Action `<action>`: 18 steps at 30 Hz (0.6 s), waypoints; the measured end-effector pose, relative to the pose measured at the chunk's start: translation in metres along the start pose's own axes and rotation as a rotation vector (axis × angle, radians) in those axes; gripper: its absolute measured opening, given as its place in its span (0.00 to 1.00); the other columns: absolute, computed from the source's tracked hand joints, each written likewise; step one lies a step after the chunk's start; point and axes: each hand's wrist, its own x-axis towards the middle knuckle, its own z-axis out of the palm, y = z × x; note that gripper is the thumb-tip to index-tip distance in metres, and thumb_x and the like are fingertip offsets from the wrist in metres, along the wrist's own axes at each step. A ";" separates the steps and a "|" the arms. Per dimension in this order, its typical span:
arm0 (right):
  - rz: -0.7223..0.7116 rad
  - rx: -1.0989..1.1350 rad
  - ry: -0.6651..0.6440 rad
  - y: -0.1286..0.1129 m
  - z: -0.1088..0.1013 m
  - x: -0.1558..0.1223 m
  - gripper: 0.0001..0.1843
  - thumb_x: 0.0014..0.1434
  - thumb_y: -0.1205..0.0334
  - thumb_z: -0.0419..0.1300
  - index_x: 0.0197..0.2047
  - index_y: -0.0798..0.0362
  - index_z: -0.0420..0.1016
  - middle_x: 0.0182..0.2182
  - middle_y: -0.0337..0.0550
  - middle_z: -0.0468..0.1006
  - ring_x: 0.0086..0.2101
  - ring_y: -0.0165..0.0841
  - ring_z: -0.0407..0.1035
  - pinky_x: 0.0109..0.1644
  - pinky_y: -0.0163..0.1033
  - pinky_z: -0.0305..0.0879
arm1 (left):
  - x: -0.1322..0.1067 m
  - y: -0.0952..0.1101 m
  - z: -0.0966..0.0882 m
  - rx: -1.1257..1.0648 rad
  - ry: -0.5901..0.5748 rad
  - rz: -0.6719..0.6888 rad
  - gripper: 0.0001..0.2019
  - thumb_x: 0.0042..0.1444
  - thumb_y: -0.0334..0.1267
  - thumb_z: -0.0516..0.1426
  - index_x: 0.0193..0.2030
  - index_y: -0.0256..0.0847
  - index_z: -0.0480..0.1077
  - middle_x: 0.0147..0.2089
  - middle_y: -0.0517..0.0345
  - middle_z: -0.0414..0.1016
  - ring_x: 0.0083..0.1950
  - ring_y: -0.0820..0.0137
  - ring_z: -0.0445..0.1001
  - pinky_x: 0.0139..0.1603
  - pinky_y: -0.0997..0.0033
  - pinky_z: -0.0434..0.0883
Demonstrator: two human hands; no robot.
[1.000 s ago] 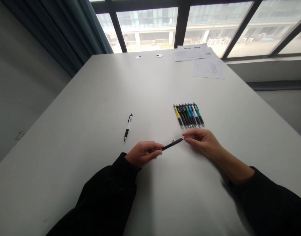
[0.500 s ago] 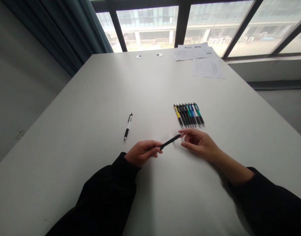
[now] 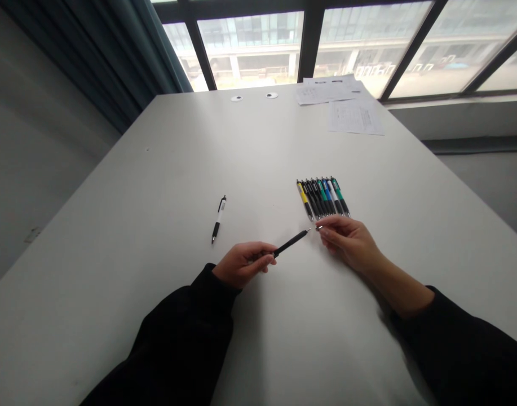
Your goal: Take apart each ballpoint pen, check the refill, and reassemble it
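My left hand (image 3: 246, 262) is closed around one end of a black pen (image 3: 291, 242), which tilts up to the right. At the pen's far end a thin refill tip shows bare. Just right of that tip, my right hand (image 3: 347, 239) pinches a small silvery pen tip cone (image 3: 318, 227) between thumb and forefinger, a short gap apart from the pen. Beyond the right hand lies a row of pens (image 3: 322, 197), side by side, in yellow, black, green, blue and white. A white pen with a black grip (image 3: 218, 220) lies alone to the left.
The white table (image 3: 190, 152) stretches to the window. Printed sheets (image 3: 355, 115) lie at its far right, and two oval cable-hole covers (image 3: 272, 96) sit near the far edge. A dark curtain (image 3: 127, 56) hangs at the left.
The silvery cone has come off the black pen's end, baring the refill tip. My right hand has moved slightly right, its fingers now pinched together. The left hand has hardly moved.
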 end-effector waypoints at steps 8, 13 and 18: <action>0.038 0.080 -0.027 0.002 -0.001 0.000 0.12 0.57 0.57 0.71 0.44 0.51 0.82 0.23 0.36 0.72 0.23 0.27 0.65 0.23 0.32 0.58 | 0.002 0.002 -0.001 0.093 -0.013 0.062 0.15 0.63 0.42 0.58 0.48 0.30 0.76 0.36 0.46 0.82 0.29 0.72 0.77 0.33 0.72 0.74; 0.017 -0.004 -0.073 0.000 -0.003 -0.001 0.13 0.57 0.56 0.70 0.44 0.51 0.83 0.23 0.38 0.72 0.23 0.28 0.65 0.23 0.34 0.59 | 0.002 0.002 0.000 0.119 -0.019 0.074 0.15 0.63 0.42 0.58 0.47 0.30 0.77 0.35 0.46 0.82 0.29 0.71 0.77 0.33 0.71 0.74; 0.029 -0.120 -0.118 -0.003 -0.002 -0.002 0.13 0.59 0.54 0.69 0.44 0.52 0.83 0.23 0.38 0.73 0.21 0.26 0.62 0.23 0.33 0.55 | 0.002 0.003 -0.001 0.140 -0.027 0.085 0.16 0.63 0.42 0.58 0.47 0.29 0.77 0.34 0.46 0.81 0.29 0.71 0.76 0.33 0.71 0.73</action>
